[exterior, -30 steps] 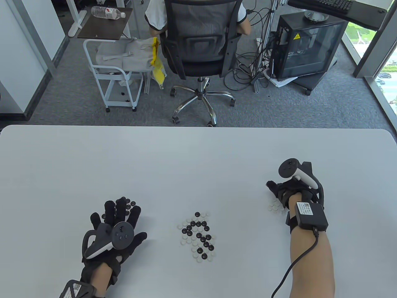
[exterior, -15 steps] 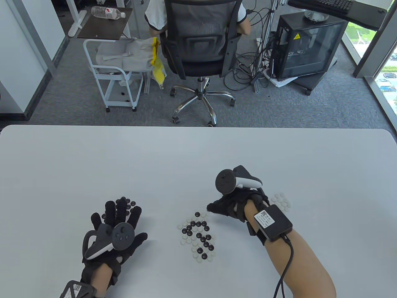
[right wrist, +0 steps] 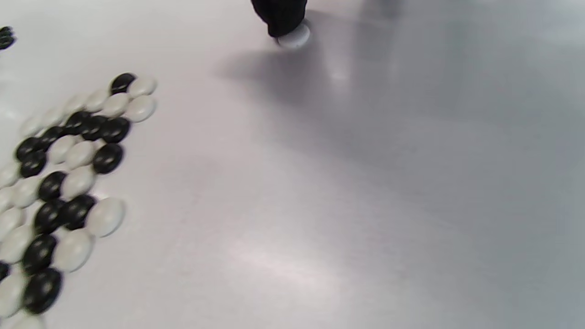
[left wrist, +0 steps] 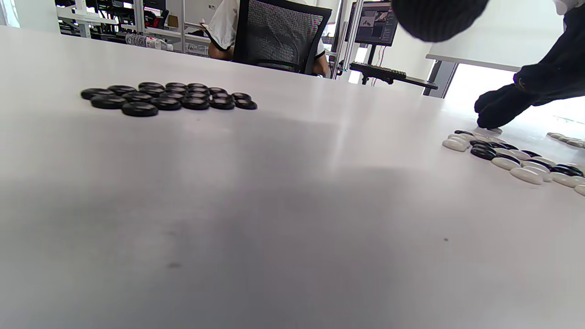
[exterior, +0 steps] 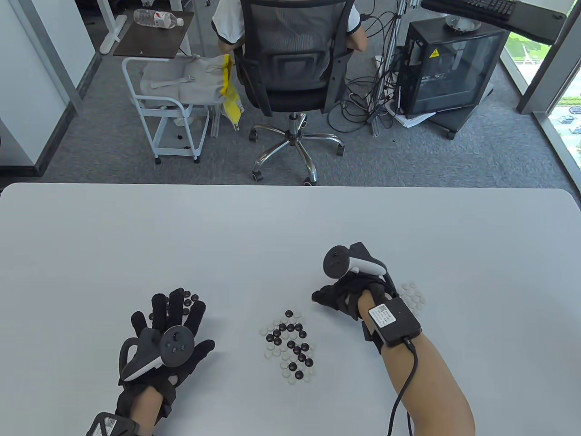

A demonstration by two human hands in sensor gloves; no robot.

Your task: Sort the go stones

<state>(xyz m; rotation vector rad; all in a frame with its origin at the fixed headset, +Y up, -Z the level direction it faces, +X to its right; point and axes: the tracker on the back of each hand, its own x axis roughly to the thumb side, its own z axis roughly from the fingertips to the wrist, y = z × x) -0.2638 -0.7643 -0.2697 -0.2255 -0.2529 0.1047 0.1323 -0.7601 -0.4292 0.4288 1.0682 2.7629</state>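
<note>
The right hand [exterior: 345, 295] presses, apparently with one fingertip, a white Go stone [right wrist: 294, 36], dragging it. Smooth and slippery; slide it. The left hand [exterior: 168, 327] lies flat, empty.

We see bright daylight from the window [exterior: 567, 104] at far right, w/ soft hand shadows on the white table [exterior: 290, 227]. Left wrist view: blown-out glare top right, sheen across tabletop. Right wrist view: motion blur on the mixed stones [right wrist: 64, 192], broad grey shadow, pale glare streaks
</note>
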